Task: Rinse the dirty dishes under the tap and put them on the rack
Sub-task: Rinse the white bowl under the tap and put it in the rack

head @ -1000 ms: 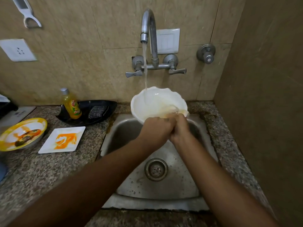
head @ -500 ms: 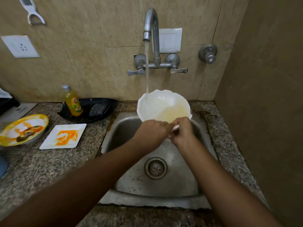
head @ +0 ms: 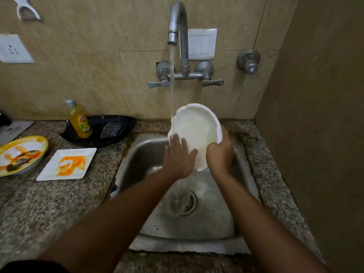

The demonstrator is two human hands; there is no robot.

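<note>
My right hand [head: 219, 152] gripping tilted white bowl [head: 197, 131] rim, left hand [head: 178, 154] open-fingered, apparently flat against it, tap [head: 178, 22] stream striking bowl edge over sink [head: 197, 223]

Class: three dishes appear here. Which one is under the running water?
The white bowl, tilted over the sink in both hands. The square white plate and yellow-rimmed plate sit on the counter, stained orange.

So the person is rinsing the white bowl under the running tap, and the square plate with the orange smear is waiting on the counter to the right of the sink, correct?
Not quite. The head view shows the square plate on the counter to the left of the sink, not the right. The rest holds: the white bowl is under the running tap.
</note>
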